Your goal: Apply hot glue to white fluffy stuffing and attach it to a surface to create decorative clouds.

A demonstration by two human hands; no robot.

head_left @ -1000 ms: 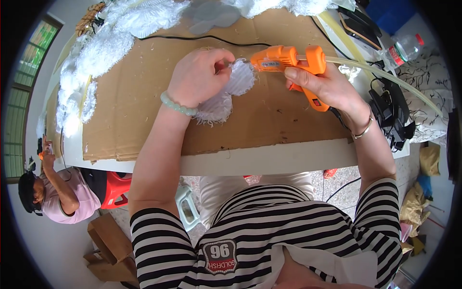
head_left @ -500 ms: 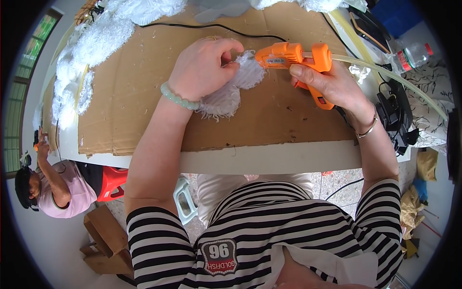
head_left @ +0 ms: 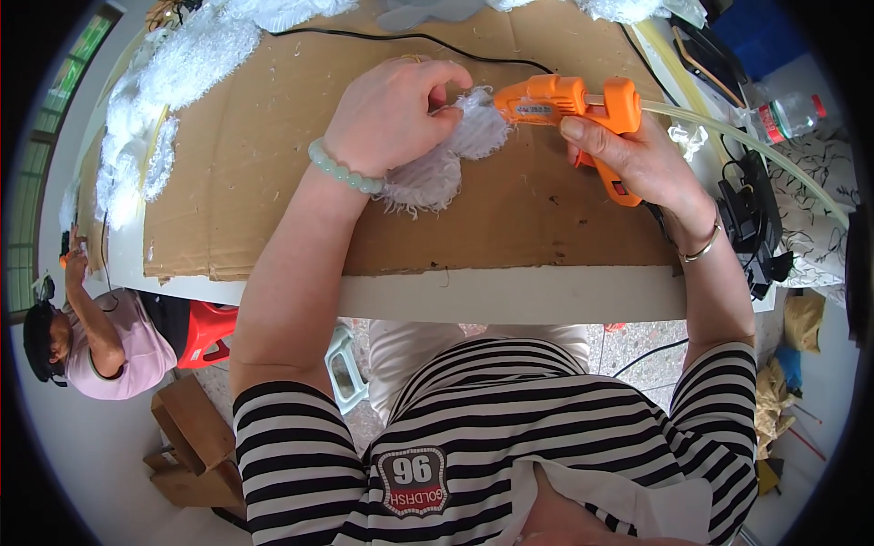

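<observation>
My right hand [head_left: 637, 155] grips an orange hot glue gun [head_left: 546, 98], fingers wrapped round its handle. From the gun's rear a long translucent glue stick [head_left: 746, 141] runs off to the right. The gun's nozzle meets the right edge of a shaggy white fabric piece [head_left: 428, 182], narrow in its middle, which lies on the cardboard. My left hand [head_left: 391, 118] is closed at this piece's upper left, index finger and thumb curled toward each other. The back of the hand hides part of the fabric and the other fingertips.
Brown cardboard [head_left: 273, 182] covers the white table [head_left: 510, 296]. White shaggy material [head_left: 191, 73] is heaped along the left and far edges. A black cable [head_left: 419, 36] crosses the far side. At right are a plastic bottle [head_left: 792, 118] and black adapters [head_left: 751, 218]. Another person [head_left: 109, 341] sits at far left.
The glue gun and right hand have shifted slightly right in the picture, and the whole view has moved a little. The left hand keeps its place at the shaggy fabric.
</observation>
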